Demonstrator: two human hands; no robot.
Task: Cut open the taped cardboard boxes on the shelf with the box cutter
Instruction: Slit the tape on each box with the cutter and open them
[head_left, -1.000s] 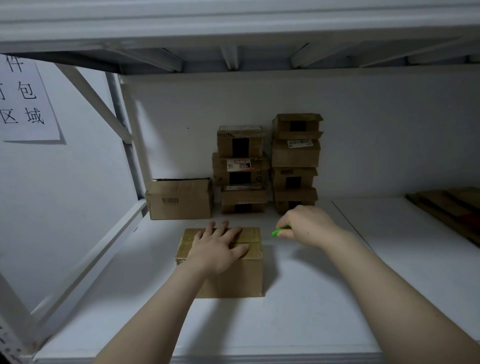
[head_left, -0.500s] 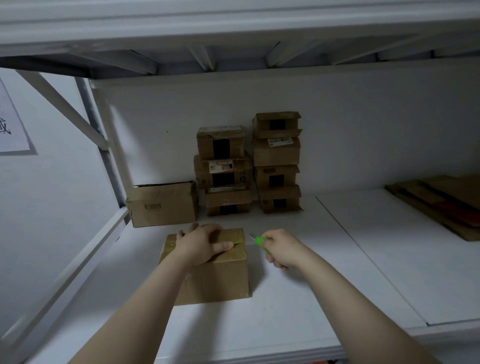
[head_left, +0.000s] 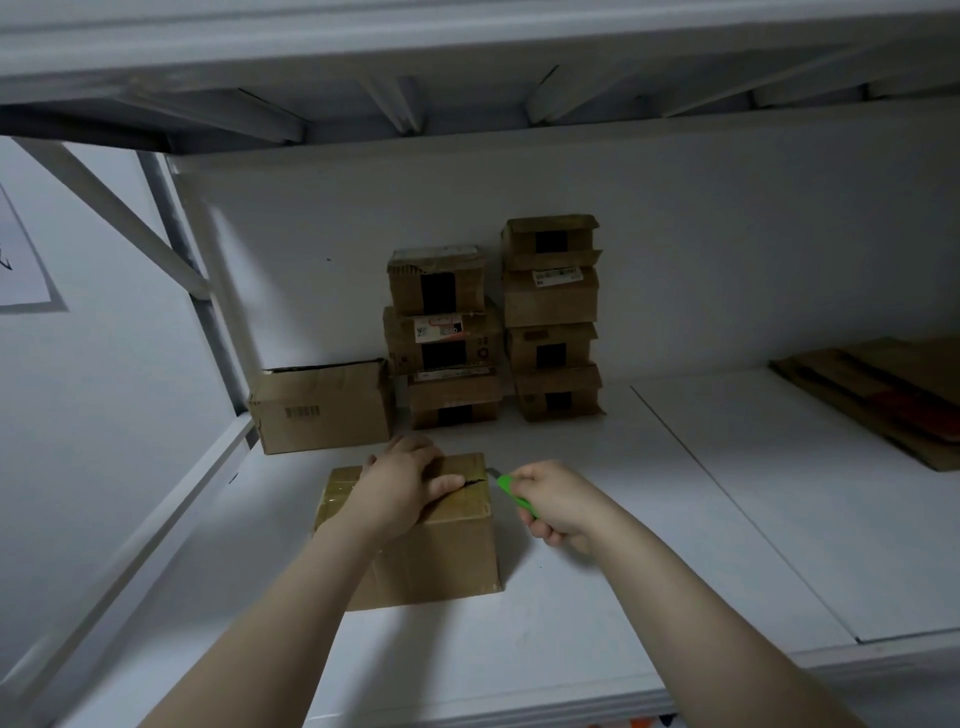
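A taped cardboard box (head_left: 436, 556) stands on the white shelf (head_left: 597, 613) in front of me. My left hand (head_left: 402, 480) lies flat on the box's top, fingers spread toward its far edge. A dark slit shows in the tape at the top's right end, beside my thumb. My right hand (head_left: 558, 501) grips a green box cutter (head_left: 511, 493) just right of the box. The cutter's blade tip sits at the box's top right edge, by the slit.
Two stacks of small taped boxes (head_left: 496, 325) stand against the back wall. A larger box (head_left: 322, 405) lies to their left by the shelf post. Flattened cardboard (head_left: 883, 389) lies at the far right. An upper shelf (head_left: 467, 67) hangs low overhead.
My right hand has come nearer with the cutter, from behind the box to its right end. A slit now shows in the tape. My left hand has shifted toward the box's far edge.
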